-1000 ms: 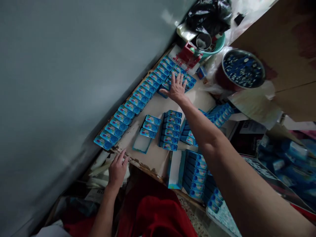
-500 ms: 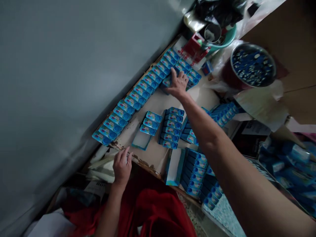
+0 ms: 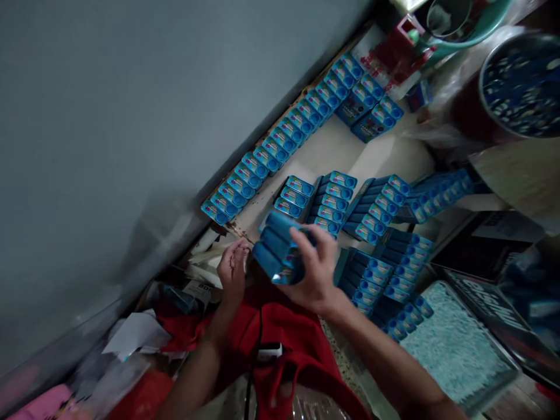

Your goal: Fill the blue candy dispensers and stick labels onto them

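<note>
In front of my body, my right hand (image 3: pixel 317 265) grips a small group of blue packs (image 3: pixel 280 248), tilted and blurred by motion. Its thumb and fingers press on their sides. My left hand (image 3: pixel 233 268) is just to the left of these packs, fingers loosely bent and nothing visible in it. Beyond the held group, a short stack of blue packs (image 3: pixel 294 195) lies on the table, partly covered by it. A long row of blue packs (image 3: pixel 282 140) runs along the wall, with more blue packs (image 3: pixel 370 119) near its far end.
Several more stacks of blue packs (image 3: pixel 380 207) stand on the right. A metal pot (image 3: pixel 483 87) of small blue and white pieces is at the far right, beside a teal basin (image 3: pixel 492 29). A tray of pale blue bits (image 3: pixel 455 344) sits lower right. The grey wall (image 3: pixel 131 105) bounds the left.
My right hand has come back from the far end of the row and now holds blue packs near my left hand. The view has shifted, and my left hand is nearer the packs.
</note>
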Demonstrator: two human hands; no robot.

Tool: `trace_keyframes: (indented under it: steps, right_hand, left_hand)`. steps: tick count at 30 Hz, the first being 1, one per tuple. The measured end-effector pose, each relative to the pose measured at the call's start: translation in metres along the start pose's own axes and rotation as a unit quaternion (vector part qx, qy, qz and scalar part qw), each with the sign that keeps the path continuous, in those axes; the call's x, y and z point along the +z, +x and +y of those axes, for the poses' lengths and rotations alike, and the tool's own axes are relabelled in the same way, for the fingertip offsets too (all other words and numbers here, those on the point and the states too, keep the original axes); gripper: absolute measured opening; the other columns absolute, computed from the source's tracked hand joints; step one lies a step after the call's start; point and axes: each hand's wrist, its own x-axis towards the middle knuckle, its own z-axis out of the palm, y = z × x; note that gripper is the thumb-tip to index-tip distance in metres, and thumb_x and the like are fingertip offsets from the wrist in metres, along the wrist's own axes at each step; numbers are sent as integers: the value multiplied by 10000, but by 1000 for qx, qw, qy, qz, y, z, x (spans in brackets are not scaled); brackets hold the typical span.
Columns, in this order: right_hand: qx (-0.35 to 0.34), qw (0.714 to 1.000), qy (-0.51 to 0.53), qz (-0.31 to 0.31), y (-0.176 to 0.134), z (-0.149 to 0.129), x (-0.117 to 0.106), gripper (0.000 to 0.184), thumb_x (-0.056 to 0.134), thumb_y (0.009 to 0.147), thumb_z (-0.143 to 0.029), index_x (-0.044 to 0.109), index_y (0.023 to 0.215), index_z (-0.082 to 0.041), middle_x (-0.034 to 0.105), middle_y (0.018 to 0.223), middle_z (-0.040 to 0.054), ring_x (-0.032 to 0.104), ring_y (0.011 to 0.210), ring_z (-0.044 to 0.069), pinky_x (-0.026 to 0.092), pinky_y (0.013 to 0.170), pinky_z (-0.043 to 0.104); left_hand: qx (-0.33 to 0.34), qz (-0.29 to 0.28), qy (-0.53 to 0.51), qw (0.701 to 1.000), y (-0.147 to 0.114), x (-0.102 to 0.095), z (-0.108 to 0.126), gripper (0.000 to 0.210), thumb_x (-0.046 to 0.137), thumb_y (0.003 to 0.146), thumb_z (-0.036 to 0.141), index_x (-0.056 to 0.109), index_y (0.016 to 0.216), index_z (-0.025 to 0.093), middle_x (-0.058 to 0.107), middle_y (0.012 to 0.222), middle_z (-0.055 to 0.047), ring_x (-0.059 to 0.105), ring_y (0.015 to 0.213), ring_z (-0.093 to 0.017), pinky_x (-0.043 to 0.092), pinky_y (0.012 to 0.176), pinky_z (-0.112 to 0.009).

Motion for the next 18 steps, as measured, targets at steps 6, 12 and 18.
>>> trace_keyframes:
  steps: [6, 12, 18]
  right_hand:
    - [34, 999, -27, 26, 2, 3, 96, 597, 608, 860, -560, 627, 1449, -466, 561, 1481, 118, 463, 1456, 432, 387, 1159, 687]
    - [43, 996, -36, 65, 5, 21, 125, 505, 532, 940, -438, 656, 1429, -435, 550, 1508, 144, 444, 1477, 425, 359, 1169, 688]
    - [48, 993, -57, 88, 13, 18, 121, 532, 461, 970, -361, 619, 1478, -387, 574, 1503, 135, 463, 1477, 373, 366, 1185, 657]
  left_hand:
    - [109, -136, -41, 984, -13, 12, -6, 612, 404, 1060, 557, 509, 1546, 200, 524, 1585, -152, 490, 1484, -291, 397, 1251, -458]
    - [199, -183, -28, 962, 18, 59, -27, 613, 410, 1055, 580, 498, 1558, 240, 502, 1608, -133, 405, 1545, -277, 326, 1293, -477]
    - [206, -144, -32, 967, 33, 79, -30, 527, 409, 1074, 521, 607, 1457, 219, 618, 1492, -137, 547, 1438, -257, 413, 1248, -455]
